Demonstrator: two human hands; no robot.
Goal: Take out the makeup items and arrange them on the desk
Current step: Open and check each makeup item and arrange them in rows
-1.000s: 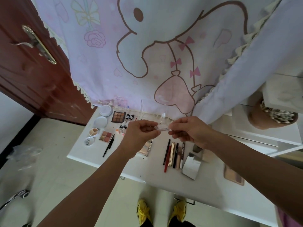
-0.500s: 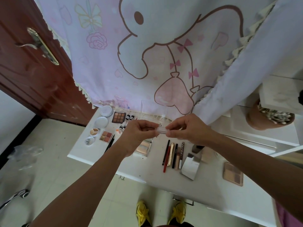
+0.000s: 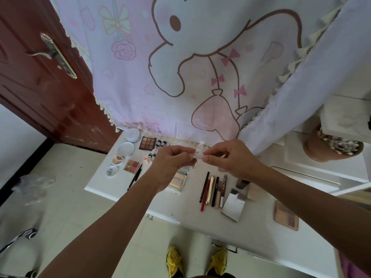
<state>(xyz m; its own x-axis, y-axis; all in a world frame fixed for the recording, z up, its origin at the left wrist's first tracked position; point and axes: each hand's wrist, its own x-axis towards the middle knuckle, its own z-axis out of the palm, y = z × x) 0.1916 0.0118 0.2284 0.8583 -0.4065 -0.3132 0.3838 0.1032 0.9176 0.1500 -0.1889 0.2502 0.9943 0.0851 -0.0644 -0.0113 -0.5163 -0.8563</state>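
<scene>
Left grip (image 3: pixel 170 163) and right grip (image 3: pixel 230 157) each pinch one clear strip (image 3: pixel 198 156) above a tube (image 3: pixel 223 187) lettered "COLOR".

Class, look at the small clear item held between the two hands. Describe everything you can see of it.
The small clear item is a see-through, plastic-looking oblong piece, held roughly level above the white desk. The left hand pinches its left end, the right hand its right end. Nothing else touches it. What it contains is too small to tell.
</scene>
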